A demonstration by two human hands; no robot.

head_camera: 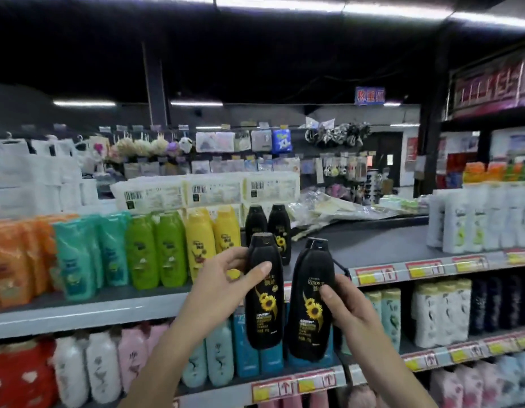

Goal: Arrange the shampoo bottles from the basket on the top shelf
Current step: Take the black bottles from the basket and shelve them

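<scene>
Before the top shelf's edge (pixel 449 265), one black shampoo bottle (pixel 265 307) was grasped high by the left hand (pixel 223 285), a Rejoice bottle (pixel 310 304) mid-body by the right hand (pixel 348 309).

Dim store, ceiling tube lights (pixel 279 5) glaring — edges warped, soft.

Black shampoo bottles (pixel 264 293) — glossy smooth plastic; top shelf (pixel 373 242) — matt grey surface, paper price tags (pixel 373 273).

ceiling light (pixel 285 4) 12 o'clock | blue sign (pixel 369 96) 1 o'clock | price tags (pixel 423 270) 4 o'clock | red packs (pixel 17 375) 8 o'clock
</scene>
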